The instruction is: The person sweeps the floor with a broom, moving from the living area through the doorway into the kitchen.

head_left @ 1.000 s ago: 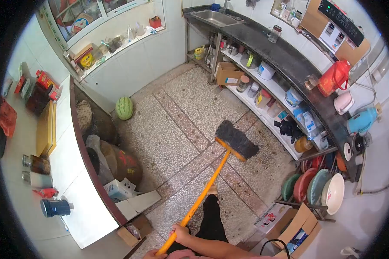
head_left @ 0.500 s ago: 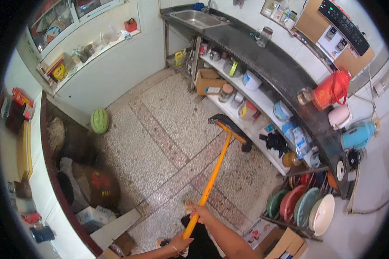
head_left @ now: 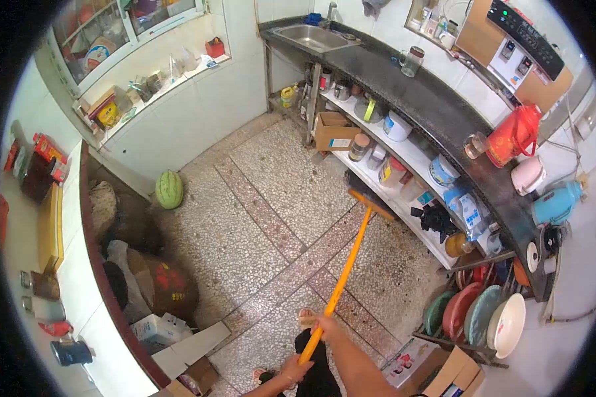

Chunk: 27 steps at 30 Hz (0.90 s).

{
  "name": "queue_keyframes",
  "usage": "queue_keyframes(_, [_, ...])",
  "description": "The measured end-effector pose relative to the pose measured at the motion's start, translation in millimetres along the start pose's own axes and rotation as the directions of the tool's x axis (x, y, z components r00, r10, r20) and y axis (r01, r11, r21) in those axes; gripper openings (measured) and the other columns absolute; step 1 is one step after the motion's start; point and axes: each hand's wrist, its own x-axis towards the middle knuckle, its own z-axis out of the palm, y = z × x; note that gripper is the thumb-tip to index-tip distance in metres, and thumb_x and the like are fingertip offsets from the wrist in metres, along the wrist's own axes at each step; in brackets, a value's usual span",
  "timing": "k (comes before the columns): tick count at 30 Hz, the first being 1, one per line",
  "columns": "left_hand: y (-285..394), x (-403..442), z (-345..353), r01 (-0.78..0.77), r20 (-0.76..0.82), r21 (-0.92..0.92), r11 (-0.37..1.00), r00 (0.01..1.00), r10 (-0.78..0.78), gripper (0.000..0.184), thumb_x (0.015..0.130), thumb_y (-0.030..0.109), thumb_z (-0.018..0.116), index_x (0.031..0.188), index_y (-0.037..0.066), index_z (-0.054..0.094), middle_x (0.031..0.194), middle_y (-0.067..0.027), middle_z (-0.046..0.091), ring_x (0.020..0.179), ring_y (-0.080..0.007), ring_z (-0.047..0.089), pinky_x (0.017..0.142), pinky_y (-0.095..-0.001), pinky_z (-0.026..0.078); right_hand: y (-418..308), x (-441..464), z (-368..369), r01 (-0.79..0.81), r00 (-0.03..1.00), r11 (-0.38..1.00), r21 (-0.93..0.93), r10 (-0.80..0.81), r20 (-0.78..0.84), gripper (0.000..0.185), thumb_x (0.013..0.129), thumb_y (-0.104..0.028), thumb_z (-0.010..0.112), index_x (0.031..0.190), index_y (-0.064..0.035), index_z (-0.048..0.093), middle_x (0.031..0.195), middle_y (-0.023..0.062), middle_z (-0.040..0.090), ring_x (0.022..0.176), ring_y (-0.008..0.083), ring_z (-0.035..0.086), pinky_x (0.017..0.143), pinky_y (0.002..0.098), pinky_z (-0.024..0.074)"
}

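Note:
Both hands grip the long orange handle of a mop (head_left: 349,268), which slants away from me across the floor. My left hand (head_left: 293,369) is wrapped round the handle near its end, at the bottom of the view. Farther up the handle, my right hand (head_left: 327,327) is closed round it too. The mop's orange crossbar lies beside the lower white shelf, and its dark head (head_left: 365,185) is partly hidden at the shelf's edge. Below my hands, my feet and dark trouser legs show.
A shelf unit (head_left: 414,144) with jars and tubs runs under the dark counter (head_left: 437,106) on the right. Basins (head_left: 508,324) stand in a rack near an open cardboard box (head_left: 453,374). A watermelon (head_left: 169,190) and a large brown jar (head_left: 172,291) sit left.
The mop head has moved away from me and to the right, against the lower shelf, so less of it shows. Both hands keep their hold. The whole view has shifted slightly.

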Motion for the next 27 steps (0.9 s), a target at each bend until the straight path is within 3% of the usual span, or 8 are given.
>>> queue_keyframes(6, [-149.4,-113.8,-58.9,-0.316,-0.126,-0.058,0.947,0.943,0.307,0.034,0.077,0.029,0.054,0.1,0.004,0.051,0.068,-0.0038,0.052,0.058,-0.0128,0.048,0.05,-0.025,0.04,198.6,-18.8,31.5,-0.11,0.977,0.976,0.188,0.141,-0.161,0.012,0.073,-0.01,0.052,0.072,-0.006,0.041,0.057,0.0069,0.039,0.048,0.0213,0.043,0.047,0.0375,0.0424])
queue_keyframes(10, [-111.6,-259.2,-113.1,0.229,-0.137,-0.114,0.967,0.96,-0.244,0.041,0.077,0.041,0.05,0.096,0.005,0.053,0.043,0.0032,0.037,0.032,-0.0102,0.033,0.03,-0.0265,0.025,304.7,-59.4,78.0,-0.305,0.94,0.897,0.319,0.338,-0.052,0.006,0.071,-0.004,0.048,0.069,-0.0052,0.042,0.058,0.0089,0.041,0.052,0.0229,0.044,0.052,0.0394,0.0427])
queue_keyframes(14, [-176.6,-271.1,-125.3,0.19,-0.155,-0.28,0.941,0.958,-0.24,0.04,0.075,0.038,0.055,0.098,0.005,0.053,0.047,0.0012,0.044,0.038,-0.0091,0.039,0.033,-0.0247,0.03,336.4,-81.4,100.7,-0.462,0.884,0.848,0.26,0.465,0.055,0.005,0.071,-0.003,0.046,0.067,-0.0023,0.043,0.062,0.0105,0.041,0.057,0.0266,0.045,0.064,0.0432,0.0431])
queue_keyframes(18, [-202.9,-234.4,-112.0,-0.081,-0.293,0.199,0.977,0.946,0.138,0.038,0.076,0.029,0.057,0.102,0.002,0.051,0.064,-0.0048,0.055,0.055,-0.0108,0.051,0.044,-0.0231,0.04,298.9,-80.2,89.7,-0.481,0.849,0.816,0.321,0.524,-0.061,0.005,0.071,-0.004,0.045,0.067,-0.0023,0.043,0.062,0.0111,0.041,0.056,0.0265,0.045,0.06,0.0434,0.044])
queue_keyframes(19, [-264.3,-194.5,-109.6,-0.119,-0.16,-0.103,0.988,0.982,0.101,0.035,0.076,0.022,0.057,0.104,0.003,0.05,0.076,-0.0074,0.057,0.063,-0.0137,0.053,0.051,-0.0235,0.043,280.7,-80.4,88.6,-0.423,0.886,0.874,0.237,0.454,-0.093,0.005,0.071,-0.004,0.044,0.066,-0.002,0.043,0.06,0.0114,0.041,0.055,0.0266,0.045,0.058,0.0432,0.0443])
queue_keyframes(22, [-135.9,-176.2,-94.2,0.145,-0.118,-0.101,0.984,0.981,-0.156,0.031,0.076,0.016,0.056,0.105,0.005,0.05,0.08,-0.0083,0.056,0.065,-0.0142,0.053,0.053,-0.0234,0.043,233.6,-47.2,59.8,-0.274,0.961,0.956,0.106,0.277,-0.007,0.009,0.072,-0.005,0.044,0.064,-0.0009,0.043,0.057,0.0131,0.041,0.051,0.0278,0.046,0.052,0.0427,0.0443])
queue_keyframes(24, [-104.3,-134.6,-78.5,-0.146,-0.127,0.388,0.91,0.969,0.21,0.028,0.077,0.013,0.053,0.104,0.005,0.051,0.078,-0.0078,0.056,0.068,-0.0143,0.053,0.053,-0.0261,0.044,179.2,-24.0,45.7,-0.257,0.962,0.954,0.155,0.268,-0.051,0.011,0.072,-0.007,0.045,0.064,-0.0003,0.043,0.055,0.0134,0.042,0.049,0.0289,0.047,0.048,0.0425,0.0437])
queue_keyframes(27, [4.8,-74.2,-49.1,-0.015,-0.214,0.234,0.972,0.975,0.066,0.041,0.072,0.034,0.057,0.098,0.003,0.05,0.073,-0.0149,0.057,0.07,-0.027,0.056,0.063,-0.0346,0.043,74.8,3.7,19.9,-0.08,0.995,0.995,0.055,0.083,-0.054,0.015,0.074,-0.011,0.046,0.064,0.0002,0.044,0.054,0.0136,0.044,0.046,0.0292,0.047,0.046,0.0405,0.0429])
